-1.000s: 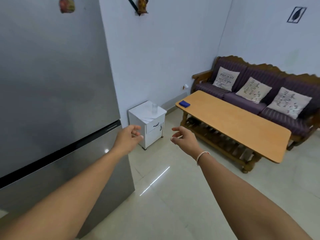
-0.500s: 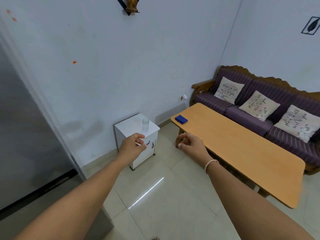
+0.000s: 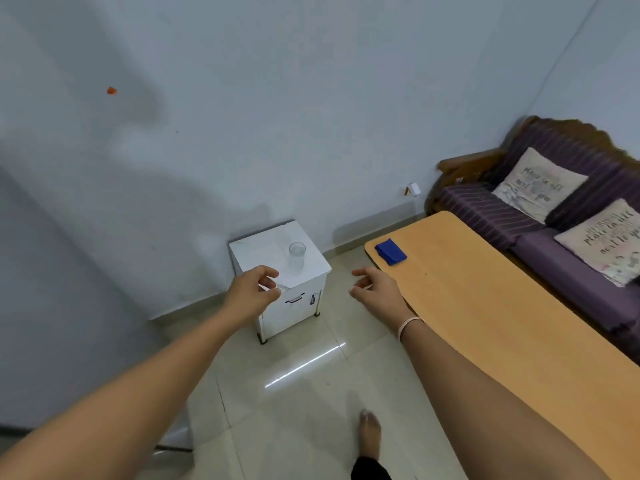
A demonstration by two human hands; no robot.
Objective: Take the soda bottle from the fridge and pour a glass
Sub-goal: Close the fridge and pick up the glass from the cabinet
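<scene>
2 empty hands [image 3: 254, 292] [image 3: 375, 289] hover before glass [image 3: 296, 256] on cabinet [image 3: 266, 247]

Only legible text stood on two cream cushions on the purple sofa [image 3: 568, 216]. The nearer-wall cushion [image 3: 538, 183] carried blurred script, seemingly "place in all... next to you". The second cushion [image 3: 604, 240] bore similar lettering, partly unreadable.
</scene>
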